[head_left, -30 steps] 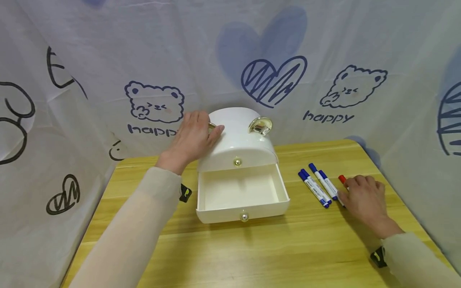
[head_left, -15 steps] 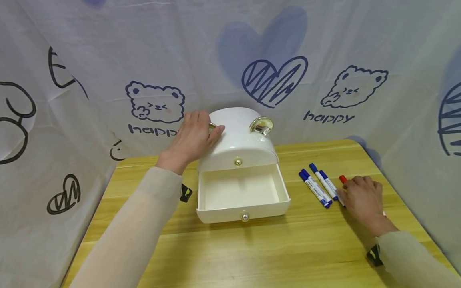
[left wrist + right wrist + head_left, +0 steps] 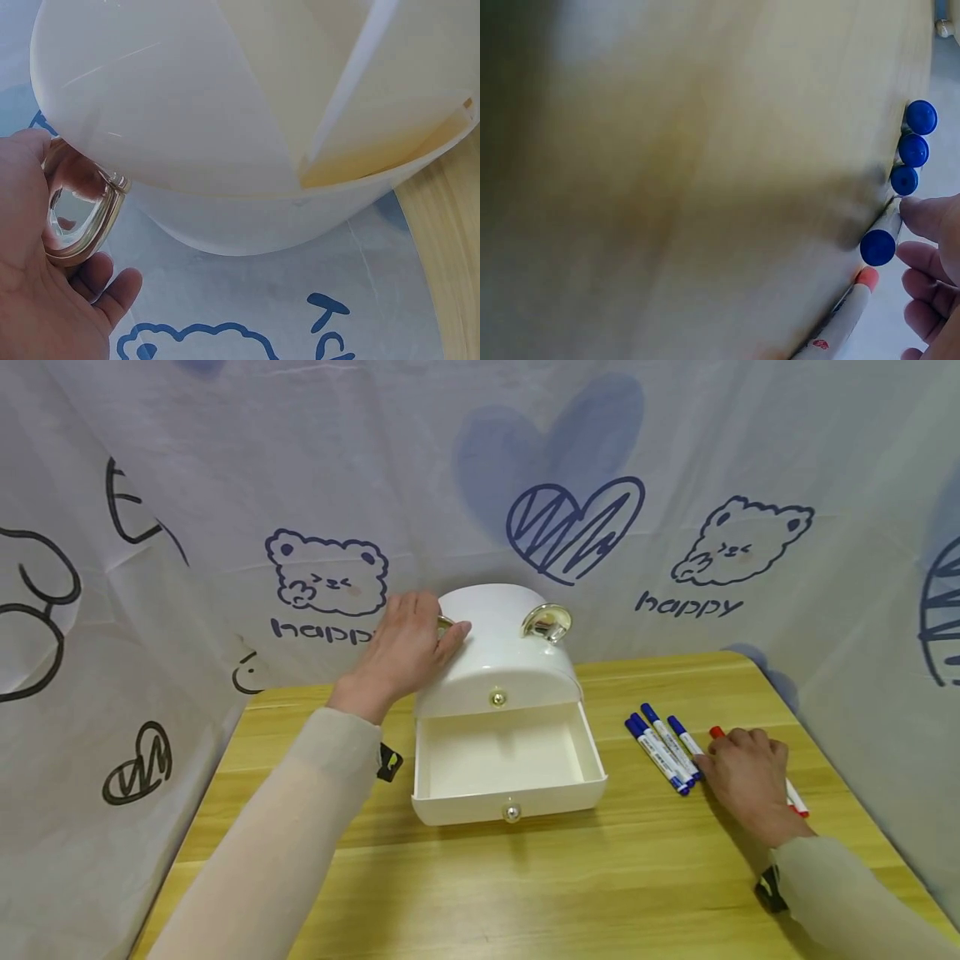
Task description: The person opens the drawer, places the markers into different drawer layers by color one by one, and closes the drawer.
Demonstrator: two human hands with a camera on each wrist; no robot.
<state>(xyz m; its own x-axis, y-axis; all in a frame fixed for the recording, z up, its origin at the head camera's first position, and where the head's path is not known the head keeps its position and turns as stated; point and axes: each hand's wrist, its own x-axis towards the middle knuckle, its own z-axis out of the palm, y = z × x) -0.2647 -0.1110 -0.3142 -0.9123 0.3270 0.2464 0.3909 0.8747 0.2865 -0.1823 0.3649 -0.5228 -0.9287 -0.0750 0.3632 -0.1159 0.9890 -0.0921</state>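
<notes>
A white box (image 3: 491, 647) with gold ear-shaped pieces stands on the table, its lower drawer (image 3: 498, 760) pulled out with nothing inside. My left hand (image 3: 405, 647) grips the gold ear (image 3: 86, 206) on the left; the thumb lies over the box top. At the right, my right hand (image 3: 750, 777) is low over the markers. Its thumb and forefinger pinch a blue-capped marker (image 3: 877, 246) from either side. Several other blue-capped markers (image 3: 660, 756) lie together just left of it. A red-capped marker (image 3: 797, 797) lies partly hidden under the hand.
The second gold ear (image 3: 547, 622) sticks up on the box's right. Drawer knob (image 3: 512, 812) and front wall jut toward the near edge of the wooden table (image 3: 480, 893). A printed cloth (image 3: 450, 485) hangs behind and along both sides.
My right hand has shifted left from the red marker onto the nearest blue one, uncovering the red marker's lower end. One blue marker has slid closer to the left pair. The left hand stays put.
</notes>
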